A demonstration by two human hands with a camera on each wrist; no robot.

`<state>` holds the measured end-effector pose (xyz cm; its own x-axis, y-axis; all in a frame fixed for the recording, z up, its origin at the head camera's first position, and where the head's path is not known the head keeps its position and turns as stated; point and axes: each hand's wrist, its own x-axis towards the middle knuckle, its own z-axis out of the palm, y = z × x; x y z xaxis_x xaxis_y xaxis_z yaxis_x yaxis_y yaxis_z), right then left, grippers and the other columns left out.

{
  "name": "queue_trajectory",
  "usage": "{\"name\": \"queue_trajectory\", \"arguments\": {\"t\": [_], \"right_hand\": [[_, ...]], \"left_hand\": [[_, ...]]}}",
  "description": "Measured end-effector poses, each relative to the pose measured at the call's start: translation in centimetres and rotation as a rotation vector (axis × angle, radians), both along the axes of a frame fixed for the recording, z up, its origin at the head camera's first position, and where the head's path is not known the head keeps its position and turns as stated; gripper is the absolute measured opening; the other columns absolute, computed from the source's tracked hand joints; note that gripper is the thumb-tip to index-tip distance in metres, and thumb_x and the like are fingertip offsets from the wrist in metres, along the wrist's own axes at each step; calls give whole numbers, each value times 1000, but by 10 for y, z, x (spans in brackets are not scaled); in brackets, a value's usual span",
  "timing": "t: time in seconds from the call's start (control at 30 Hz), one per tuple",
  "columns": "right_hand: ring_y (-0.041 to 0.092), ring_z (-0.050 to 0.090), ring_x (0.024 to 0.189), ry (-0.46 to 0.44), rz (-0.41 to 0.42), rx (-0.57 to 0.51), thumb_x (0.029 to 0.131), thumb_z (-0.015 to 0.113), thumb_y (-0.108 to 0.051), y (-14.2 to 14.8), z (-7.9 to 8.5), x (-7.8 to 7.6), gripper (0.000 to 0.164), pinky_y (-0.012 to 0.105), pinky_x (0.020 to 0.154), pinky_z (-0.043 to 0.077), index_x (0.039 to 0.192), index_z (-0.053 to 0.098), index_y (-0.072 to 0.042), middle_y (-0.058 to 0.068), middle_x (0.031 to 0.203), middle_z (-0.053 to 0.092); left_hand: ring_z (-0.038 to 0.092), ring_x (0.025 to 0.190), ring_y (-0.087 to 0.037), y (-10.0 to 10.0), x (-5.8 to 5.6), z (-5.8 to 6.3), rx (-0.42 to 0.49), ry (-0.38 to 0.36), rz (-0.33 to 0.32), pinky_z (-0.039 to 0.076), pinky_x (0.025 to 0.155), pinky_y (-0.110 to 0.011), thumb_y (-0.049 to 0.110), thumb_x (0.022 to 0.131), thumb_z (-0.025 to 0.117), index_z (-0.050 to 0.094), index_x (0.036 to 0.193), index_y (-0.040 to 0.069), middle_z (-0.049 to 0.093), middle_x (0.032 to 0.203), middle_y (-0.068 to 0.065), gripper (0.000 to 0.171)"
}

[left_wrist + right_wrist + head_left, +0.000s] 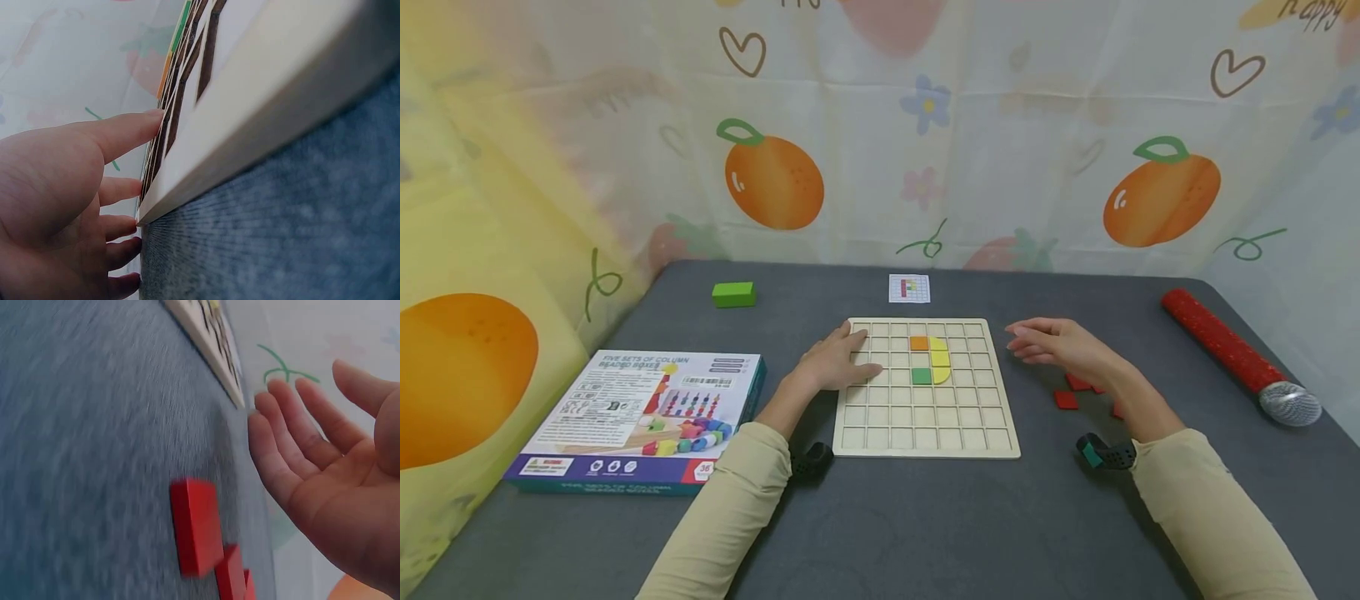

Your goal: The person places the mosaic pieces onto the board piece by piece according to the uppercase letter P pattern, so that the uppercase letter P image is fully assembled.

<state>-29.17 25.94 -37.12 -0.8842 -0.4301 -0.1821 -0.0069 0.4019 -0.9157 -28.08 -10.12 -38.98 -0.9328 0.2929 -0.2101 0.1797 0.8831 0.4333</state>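
A pale gridded board [891,429] lies mid-table, with an orange square tile [919,343], a green square tile [921,377] and yellow tiles [940,359] in its cells. My left hand [835,360] rests at the board's upper left edge, thumb and fingers spread. In the left wrist view, the thumb [128,132] touches the board's top face and the other fingers are by its rim. My right hand [1063,346] is raised right of the board, fingers loosely bent, holding nothing. Several red tiles [1066,400] lie beneath and beside it, partly hidden by the forearm.
A printed box [640,417] lies at the left, and a green block [733,294] sits behind it. A small card with a coloured grid pattern [909,288] lies beyond the board. A red microphone [1240,354] lies along the right side. Behind the table hangs a patterned cloth.
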Motion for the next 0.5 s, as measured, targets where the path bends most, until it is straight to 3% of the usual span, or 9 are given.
{"name": "queue_trajectory", "arguments": {"t": [0.27, 0.5], "right_hand": [[33, 54, 115, 7, 32, 114, 97, 56, -37, 16, -1, 8, 56, 39, 95, 45, 139, 45, -1, 21, 128, 55], [31, 57, 111, 26, 91, 132, 98, 55, -28, 28, -5, 15, 50, 34, 89, 49, 136, 47, 3, 21, 124, 57]], "left_hand": [[13, 142, -35, 0, 0, 1, 2, -1, -1, 16, 109, -55, 44, 94, 57, 27, 151, 9, 10, 157, -17, 74], [12, 142, -35, -1, 0, 0, 9, -7, -2, 16, 109, -57, 45, 94, 56, 26, 152, 10, 9, 157, -16, 74]]}}
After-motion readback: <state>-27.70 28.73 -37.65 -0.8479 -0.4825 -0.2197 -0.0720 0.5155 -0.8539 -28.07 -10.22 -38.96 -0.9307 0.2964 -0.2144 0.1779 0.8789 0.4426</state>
